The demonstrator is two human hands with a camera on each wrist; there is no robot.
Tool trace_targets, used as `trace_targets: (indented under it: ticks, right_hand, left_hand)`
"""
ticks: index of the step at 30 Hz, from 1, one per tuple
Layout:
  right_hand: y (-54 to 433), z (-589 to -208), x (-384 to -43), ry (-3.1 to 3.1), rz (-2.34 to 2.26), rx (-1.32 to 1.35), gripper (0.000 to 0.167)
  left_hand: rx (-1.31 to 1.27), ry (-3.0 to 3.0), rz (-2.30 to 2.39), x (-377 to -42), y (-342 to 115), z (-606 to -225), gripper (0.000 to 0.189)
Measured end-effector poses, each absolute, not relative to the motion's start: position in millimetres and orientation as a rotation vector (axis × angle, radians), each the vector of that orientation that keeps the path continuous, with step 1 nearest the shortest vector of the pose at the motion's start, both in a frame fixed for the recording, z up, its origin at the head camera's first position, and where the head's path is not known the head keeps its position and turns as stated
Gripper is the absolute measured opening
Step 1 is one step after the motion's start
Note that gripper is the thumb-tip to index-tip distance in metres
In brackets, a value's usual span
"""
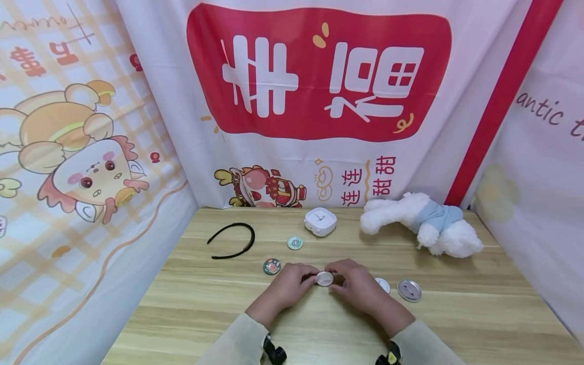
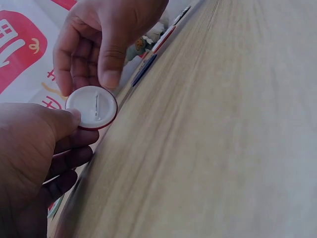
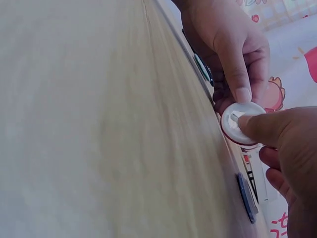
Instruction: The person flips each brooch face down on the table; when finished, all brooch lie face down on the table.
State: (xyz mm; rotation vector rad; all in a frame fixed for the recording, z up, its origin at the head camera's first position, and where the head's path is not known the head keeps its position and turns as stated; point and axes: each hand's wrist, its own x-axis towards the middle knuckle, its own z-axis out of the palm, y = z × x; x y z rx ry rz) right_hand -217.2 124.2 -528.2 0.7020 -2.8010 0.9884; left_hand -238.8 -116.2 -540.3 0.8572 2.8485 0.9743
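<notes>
Table [image 1: 479, 324] lies below; badge [image 1: 325, 279] is held inboard of its far edge. Left hand [image 1: 291, 285] pinches the rim; right hand [image 1: 358, 288] adjoins, grip indeterminate. Probable step: handling the pin [image 2: 97, 105]. Next move apparently requires steady support.

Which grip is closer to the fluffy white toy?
Right. In the head view, the right grip is below and left of the toy; the left grip is farther left, past the badge.
</notes>
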Motion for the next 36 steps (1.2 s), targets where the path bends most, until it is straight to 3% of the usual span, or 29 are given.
trace_targets:
  ticks: [7, 13, 36]
  right_hand:
    - [121, -529, -217, -2.827, 0.949, 0.727, 0.038]
    - [123, -531, -217, -2.829, 0.946, 0.737, 0.037]
    - [135, -537, -224, -2.841, 0.852, 0.873, 0.031]
  left_hand:
    - [0.825, 2.784, 1.109, -238, -116, -541, 0.018]
    - [0.811, 2.716, 1.179, -238, -116, -542, 0.029]
    - [1.012, 2.792, 0.930, -243, -118, -546, 0.027]
